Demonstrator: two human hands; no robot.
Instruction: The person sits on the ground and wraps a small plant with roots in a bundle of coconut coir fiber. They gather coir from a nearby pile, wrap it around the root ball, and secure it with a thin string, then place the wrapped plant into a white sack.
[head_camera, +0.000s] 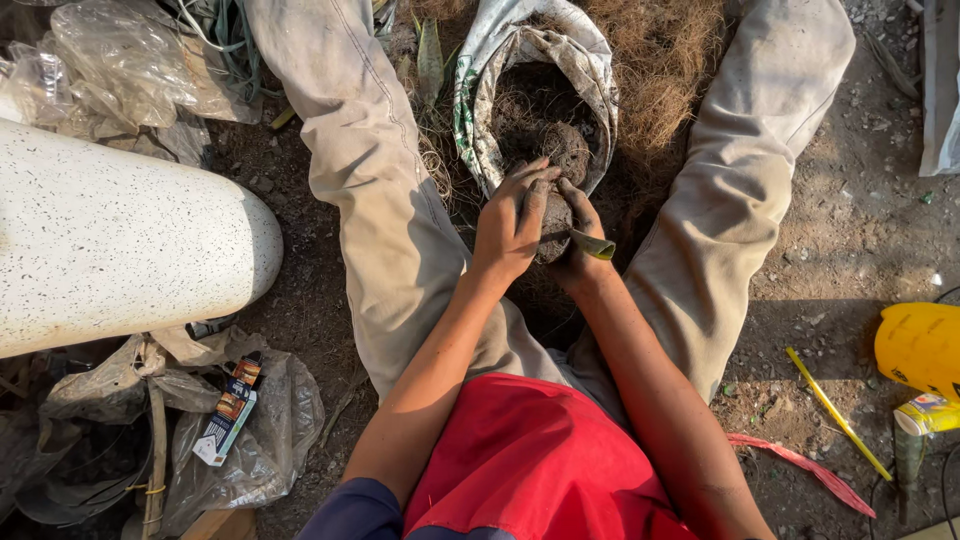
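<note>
A dark ball of soil (553, 222) is held at the centre of the frame, just below the mouth of a rolled-down sack (530, 95) that is filled with the same dark, fibrous soil. The left hand (512, 222) is laid over the left side and top of the ball, its fingers spread and curled against it, so the clump appears to be pressed and kept from crumbling. The right hand (578, 240) is cupped beneath and to the right of it, its grip closed around the ball together with a green leaf strip (593, 244), which sticks out to the right between the fingers. The ball is kept close to the sack, probably so that loose soil falls back in or is near to hand. The sack is set on the ground between the spread legs in pale trousers (370, 170), with dry brown fibre (655, 60) heaped behind it at the upper centre. At the left, a white speckled rounded object (120, 240) is seen, with crumpled plastic bags (250, 430) below it. At the lower right, a yellow container (920, 345) and a thin yellow stick (838, 413) are left on the dirt.
</note>
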